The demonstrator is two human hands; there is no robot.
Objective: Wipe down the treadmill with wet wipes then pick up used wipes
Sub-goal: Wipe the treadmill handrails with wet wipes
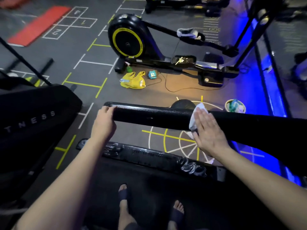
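The right grip [207, 130] lies flat, fingers straight, and presses the wet wipe [194, 117] against the near side of the treadmill's black handrail [149, 115], right of its middle. I think the flat palm is there to spread the wipe over more surface. The left grip [105, 117] curls over the left end of the handrail, probably to steady the body. A small basket [227, 105] stands on the floor [129, 130] beyond the rail, far right, likely for used wipes.
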